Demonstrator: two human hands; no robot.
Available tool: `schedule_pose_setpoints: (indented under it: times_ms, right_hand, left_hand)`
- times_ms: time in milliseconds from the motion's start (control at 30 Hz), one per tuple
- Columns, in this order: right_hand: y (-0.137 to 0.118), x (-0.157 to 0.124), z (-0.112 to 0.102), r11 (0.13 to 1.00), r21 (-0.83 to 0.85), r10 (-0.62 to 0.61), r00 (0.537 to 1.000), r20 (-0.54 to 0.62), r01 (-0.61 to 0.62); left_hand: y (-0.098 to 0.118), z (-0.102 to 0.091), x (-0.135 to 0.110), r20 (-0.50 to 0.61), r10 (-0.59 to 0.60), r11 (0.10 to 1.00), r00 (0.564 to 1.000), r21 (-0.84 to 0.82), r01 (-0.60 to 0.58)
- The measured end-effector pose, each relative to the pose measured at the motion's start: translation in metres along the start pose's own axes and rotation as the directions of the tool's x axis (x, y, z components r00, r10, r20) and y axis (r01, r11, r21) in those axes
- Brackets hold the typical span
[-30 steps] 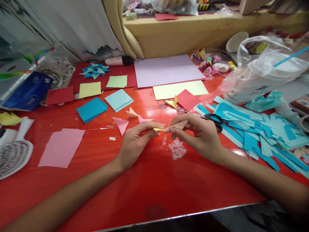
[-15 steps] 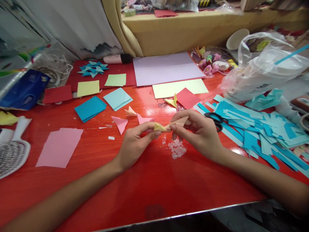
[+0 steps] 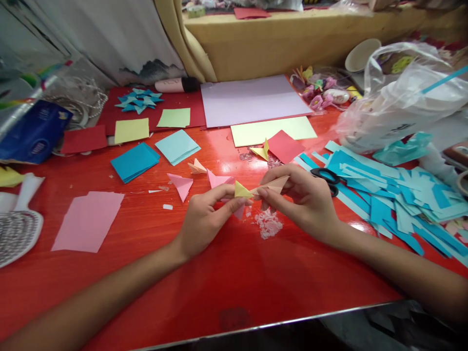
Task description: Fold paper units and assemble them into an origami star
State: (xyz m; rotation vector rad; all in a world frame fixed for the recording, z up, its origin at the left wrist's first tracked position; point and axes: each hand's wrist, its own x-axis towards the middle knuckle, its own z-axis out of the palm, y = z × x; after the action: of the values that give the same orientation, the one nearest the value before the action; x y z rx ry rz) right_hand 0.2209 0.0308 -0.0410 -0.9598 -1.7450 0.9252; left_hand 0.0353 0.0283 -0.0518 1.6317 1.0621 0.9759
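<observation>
Between thumb and fingers, my left hand (image 3: 204,219) pinches a yellow folded paper piece (image 3: 242,190). My right hand (image 3: 302,204) grips a peach folded paper piece (image 3: 276,186) whose pointed end sticks out past the fingers. The two pieces meet between my hands; the fingertips hide how they join. Pink folded pieces (image 3: 180,185) lie just beyond my left hand, along with a small peach one (image 3: 197,166). Another yellow folded piece (image 3: 262,150) rests farther back, by a red paper square (image 3: 285,146). White paper scraps (image 3: 268,224) lie beneath my hands.
Pink sheets (image 3: 87,222) and blue squares (image 3: 135,162) lie at the left. Black-handled scissors (image 3: 325,178) and a heap of blue strips (image 3: 398,195) are on the right, below a plastic bag (image 3: 398,107). A blue paper star (image 3: 139,100) sits at the back.
The yellow piece has tilted up in my left fingers, showing more of its triangular face. My right hand has shifted slightly right with the peach piece. The view has moved a little.
</observation>
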Motion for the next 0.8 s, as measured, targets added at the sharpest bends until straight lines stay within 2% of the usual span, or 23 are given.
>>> schedule_pose_setpoints:
  times_ms: [167, 300, 500, 800]
  right_hand:
    - [0.0009, 0.0005, 0.0003, 1.000, -0.016, 0.011, 1.000, 0.003, -0.011]
    - [0.0001, 0.0027, 0.0001, 0.990, 0.110, 0.080, 0.996, 0.024, -0.083]
    - [-0.0006, 0.0081, -0.0012, 0.922, 0.304, 0.219, 0.970, 0.104, -0.241]
    - [-0.0028, 0.0082, -0.0008, 0.917, 0.311, 0.224, 0.968, 0.113, -0.248]
  left_hand:
    - [0.0001, 0.0000, -0.0008, -0.012, 0.000, 1.000, 1.000, -0.004, 0.000]
    - [0.0002, 0.0002, -0.0012, -0.001, 0.013, 1.000, 1.000, -0.013, -0.013]
    - [-0.0013, -0.0002, -0.0011, 0.011, 0.021, 0.999, 1.000, 0.041, -0.021]
    - [-0.0013, 0.0003, -0.0001, 0.013, 0.013, 1.000, 1.000, -0.009, -0.013]
